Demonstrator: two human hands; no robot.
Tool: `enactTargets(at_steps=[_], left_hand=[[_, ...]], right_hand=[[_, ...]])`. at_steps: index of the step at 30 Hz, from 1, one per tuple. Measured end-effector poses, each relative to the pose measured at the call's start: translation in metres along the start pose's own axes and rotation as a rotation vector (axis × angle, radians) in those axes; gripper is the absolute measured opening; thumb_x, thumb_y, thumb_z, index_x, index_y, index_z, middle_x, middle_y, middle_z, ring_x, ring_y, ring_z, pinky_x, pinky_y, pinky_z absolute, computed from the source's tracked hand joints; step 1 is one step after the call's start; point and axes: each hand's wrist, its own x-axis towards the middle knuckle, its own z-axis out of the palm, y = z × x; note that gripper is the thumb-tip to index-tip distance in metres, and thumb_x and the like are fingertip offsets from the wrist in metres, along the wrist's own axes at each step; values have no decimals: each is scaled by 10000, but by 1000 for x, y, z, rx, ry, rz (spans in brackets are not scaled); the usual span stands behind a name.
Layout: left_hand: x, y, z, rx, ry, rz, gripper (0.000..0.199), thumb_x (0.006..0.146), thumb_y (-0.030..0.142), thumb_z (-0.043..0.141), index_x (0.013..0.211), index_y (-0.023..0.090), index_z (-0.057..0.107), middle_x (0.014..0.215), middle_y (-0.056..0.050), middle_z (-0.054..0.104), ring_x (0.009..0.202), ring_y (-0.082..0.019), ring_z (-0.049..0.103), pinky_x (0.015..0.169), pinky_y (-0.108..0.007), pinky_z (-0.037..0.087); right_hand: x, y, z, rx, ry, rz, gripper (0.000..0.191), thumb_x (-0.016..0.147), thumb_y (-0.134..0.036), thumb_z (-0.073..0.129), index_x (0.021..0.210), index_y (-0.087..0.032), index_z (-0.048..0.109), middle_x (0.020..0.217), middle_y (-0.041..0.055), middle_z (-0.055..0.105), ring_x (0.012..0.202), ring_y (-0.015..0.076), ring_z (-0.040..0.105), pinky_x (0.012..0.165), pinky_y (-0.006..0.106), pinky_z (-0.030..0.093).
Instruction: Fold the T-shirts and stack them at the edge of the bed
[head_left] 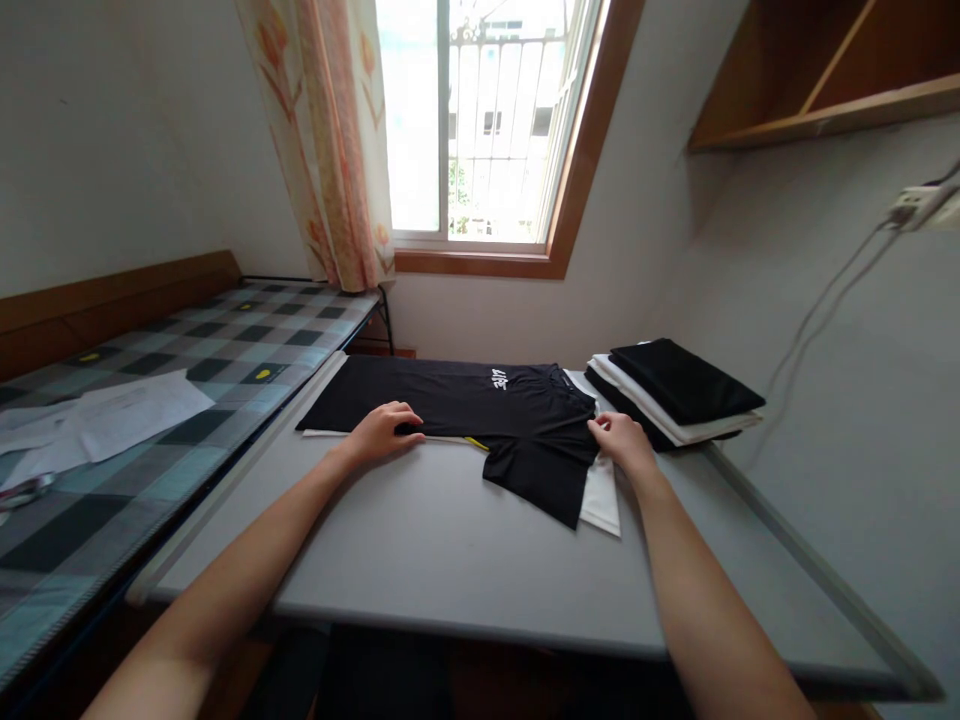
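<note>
Black clothing lies spread on the grey table in front of me. A long folded black garment with white lettering and a gathered waistband, seemingly trousers (442, 395), lies on a black T-shirt (544, 475), whose short sleeve points toward me. A white garment (604, 498) shows underneath at the right and along the near edge. My left hand (388, 432) rests at the near edge of the black clothing, fingers apart and slightly bent. With thumb and fingers together, my right hand (624, 442) pinches the black T-shirt's right end near the waistband; the fingertips are partly hidden.
A stack of folded black and white clothes (679, 390) sits at the table's (450, 560) right rear. Left is a bed with a checked cover (172, 350) and papers (112, 415). Behind are a curtain (337, 150) and window; a shelf (825, 120) and cables (817, 300) are at right.
</note>
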Motion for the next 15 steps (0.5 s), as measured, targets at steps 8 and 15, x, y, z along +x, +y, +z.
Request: enactTargets(at_steps=[8, 15], left_hand=[[1, -3, 1, 31, 3, -6, 265, 889, 393, 526, 833, 234, 730, 893, -55, 668, 876, -190, 599, 853, -315, 463], [1, -5, 8, 74, 102, -94, 318, 920, 400, 463, 803, 218, 697, 870, -48, 663, 848, -188, 605, 797, -299, 462]], right_hand=[[1, -1, 4, -39, 14, 139, 319, 726, -522, 639, 679, -212, 695, 712, 98, 714, 726, 257, 683, 593, 287, 452], [3, -1, 8, 113, -9, 75, 104, 714, -257, 602, 689, -193, 680, 753, 61, 725, 780, 233, 683, 645, 259, 455]])
